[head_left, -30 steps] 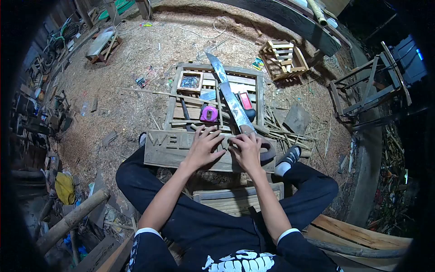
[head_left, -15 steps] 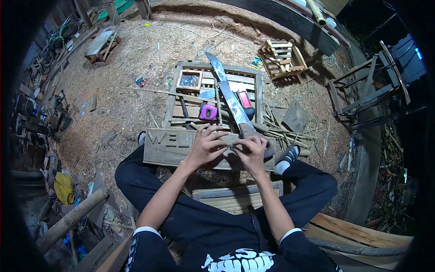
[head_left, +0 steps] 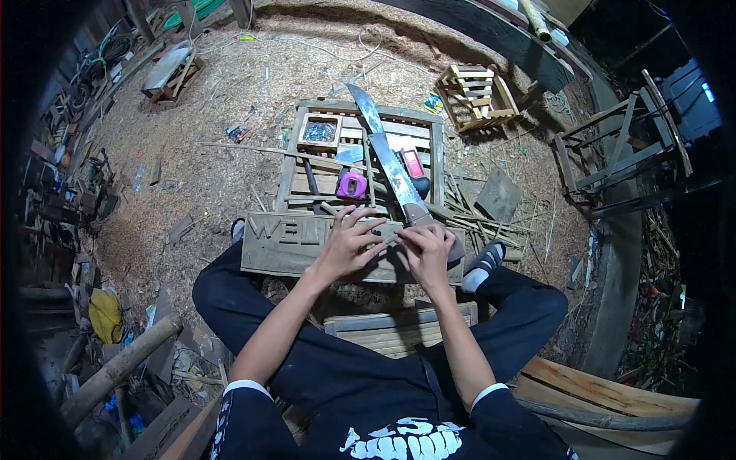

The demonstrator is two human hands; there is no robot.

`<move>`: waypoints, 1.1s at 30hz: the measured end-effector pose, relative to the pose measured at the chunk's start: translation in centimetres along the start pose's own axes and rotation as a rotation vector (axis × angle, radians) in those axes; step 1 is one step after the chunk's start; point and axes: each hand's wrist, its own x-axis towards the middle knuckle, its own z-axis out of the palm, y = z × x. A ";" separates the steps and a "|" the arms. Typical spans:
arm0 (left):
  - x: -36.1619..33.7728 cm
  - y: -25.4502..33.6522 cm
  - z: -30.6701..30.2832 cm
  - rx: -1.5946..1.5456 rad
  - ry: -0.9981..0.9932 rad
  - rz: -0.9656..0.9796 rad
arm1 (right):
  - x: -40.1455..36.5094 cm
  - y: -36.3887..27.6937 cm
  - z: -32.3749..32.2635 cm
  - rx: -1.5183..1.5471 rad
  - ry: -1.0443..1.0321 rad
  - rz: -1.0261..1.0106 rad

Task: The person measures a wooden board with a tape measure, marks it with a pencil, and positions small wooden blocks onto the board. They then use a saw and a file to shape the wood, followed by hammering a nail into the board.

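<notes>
A wooden board [head_left: 280, 258] with raised wooden letters at its left end lies across in front of me. My left hand [head_left: 354, 244] rests on its middle, fingers bent and apart. Beside it, my right hand [head_left: 425, 249] is pinched at a small wooden piece near the board's upper surface; the piece is mostly hidden by the fingers. Behind the right hand, a saw with a wooden handle and a long blade [head_left: 392, 172] points away across a slatted wooden frame. A pink tape measure [head_left: 352, 185] sits on that frame, left of the blade.
A small wooden box of nails [head_left: 320, 132], a hammer [head_left: 311, 178] and a red-and-black tool [head_left: 414, 167] lie on the slatted frame [head_left: 438, 153]. Thin sticks [head_left: 483, 228] lie to its right. A slatted crate [head_left: 477, 98] stands farther back, a wooden stand [head_left: 625, 146] at right.
Both hands stay nearly in place; the right fingers have shifted slightly at the small piece. The whole view has moved a little.
</notes>
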 end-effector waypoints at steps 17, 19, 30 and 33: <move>-0.7 -0.9 1.4 0.112 0.016 -0.104 | 2.3 1.7 0.9 -0.252 -0.194 -0.141; -0.8 -1.1 1.2 0.132 -0.008 -0.120 | 2.6 1.7 0.8 -0.248 -0.190 -0.167; -0.7 -1.1 1.0 0.135 -0.018 -0.104 | 2.4 2.7 0.9 -0.189 -0.114 -0.273; -0.6 -0.9 1.2 0.159 -0.002 -0.108 | 2.7 2.4 0.6 -0.115 -0.153 -0.227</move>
